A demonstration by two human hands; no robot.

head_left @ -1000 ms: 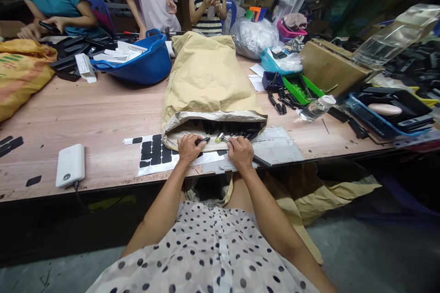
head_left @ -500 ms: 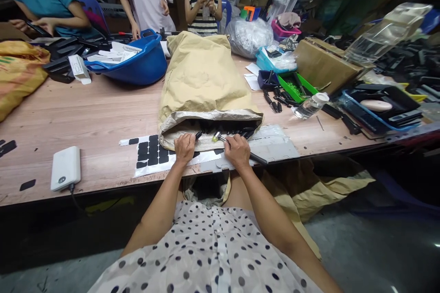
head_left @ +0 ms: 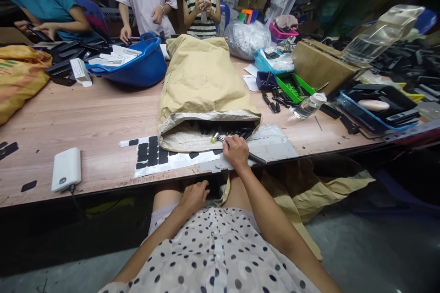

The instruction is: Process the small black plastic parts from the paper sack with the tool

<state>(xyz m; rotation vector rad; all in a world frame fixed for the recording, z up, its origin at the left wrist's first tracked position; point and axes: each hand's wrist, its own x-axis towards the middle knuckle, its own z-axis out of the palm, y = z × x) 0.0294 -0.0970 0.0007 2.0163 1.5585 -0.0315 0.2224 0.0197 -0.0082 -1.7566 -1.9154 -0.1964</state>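
My right hand (head_left: 236, 151) rests on the table edge, closed round a thin tool (head_left: 220, 138) with a yellow-green tip and a dark shaft that sticks out to the right. The tip lies at the mouth of a tan paper sack (head_left: 202, 82) that lies on its side with several black parts (head_left: 223, 129) inside. My left hand (head_left: 194, 196) is below the table edge over my lap, fingers loosely spread with nothing seen in them, next to a bag opening (head_left: 209, 190) between my knees. A white sheet of black adhesive pads (head_left: 151, 152) lies left of the sack.
A white power bank (head_left: 66, 169) sits near the front left. A blue basin (head_left: 137, 62), a yellow sack (head_left: 19, 73), a green tray (head_left: 295, 87), a water bottle (head_left: 307, 106) and a cardboard box (head_left: 323, 66) crowd the wooden table (head_left: 92, 114). Three people stand or sit at the far side.
My left hand has left the sack's mouth and dropped below the table edge to my lap. The right hand and its tool have stayed put.
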